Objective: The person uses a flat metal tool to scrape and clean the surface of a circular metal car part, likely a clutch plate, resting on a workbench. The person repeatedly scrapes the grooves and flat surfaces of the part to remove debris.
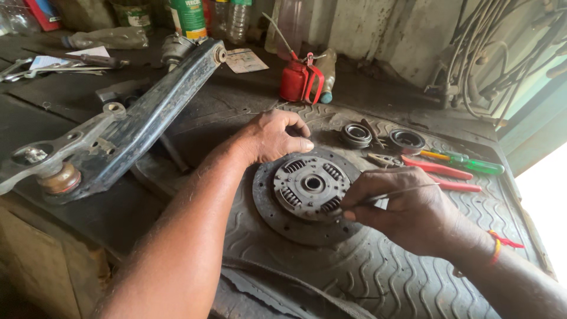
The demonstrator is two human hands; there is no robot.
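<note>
- Clutch disc: flat on ribbed rubber mat, splined hub up, damper springs visible around centre.
- Left hand: on far rim of clutch disc, fingers curled together, thumb pressed down on the edge; steadies, does not lift.
- Right hand: at near-right rim of clutch disc, fingers pinched shut on thin metal rod; rod tip aimed at a spring window beside hub.
- Beyond clutch disc, right: two round bearing-like rings, red-handled pliers, green-handled screwdriver.
- Beyond clutch disc, behind left hand: red oil can. Left of clutch disc: long dark metal arm with bushings.
- Risk, judged: rod thin and held only by fingertips; hard prying could make it slip off the spring edge and jab left thumb or bend.
- Risk, judged: disc held at one rim point only; sideways push from rod could spin or slide it on the mat ribs.
- Risk, judged: oily fingers on friction face may contaminate lining.
</note>
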